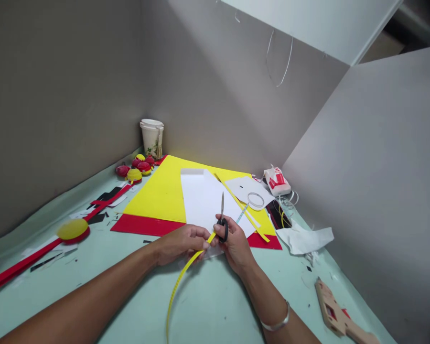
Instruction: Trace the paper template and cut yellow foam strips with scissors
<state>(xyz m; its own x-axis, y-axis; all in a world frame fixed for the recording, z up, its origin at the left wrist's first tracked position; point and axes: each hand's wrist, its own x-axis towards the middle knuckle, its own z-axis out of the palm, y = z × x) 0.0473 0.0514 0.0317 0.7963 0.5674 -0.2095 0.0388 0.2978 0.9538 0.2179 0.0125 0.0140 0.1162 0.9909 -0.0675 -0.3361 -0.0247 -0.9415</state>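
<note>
My left hand (181,244) pinches a long yellow paper strip (181,282) that curves down toward me over the pale green table. My right hand (234,246) grips black-handled scissors (222,217), blades closed and pointing away over a white sheet (204,198). The strip's upper end meets the scissors handles between my two hands. The white sheet lies on a large yellow sheet (161,191), which rests on a red sheet (143,224).
A paper cup (152,137) stands in the far corner beside red and yellow round pieces (138,168). A red strip with a yellow disc (72,229) lies left. A tape roll (255,200), red-white packet (277,181), crumpled white paper (304,238) and wooden piece (338,317) lie right. Grey partition walls enclose the table.
</note>
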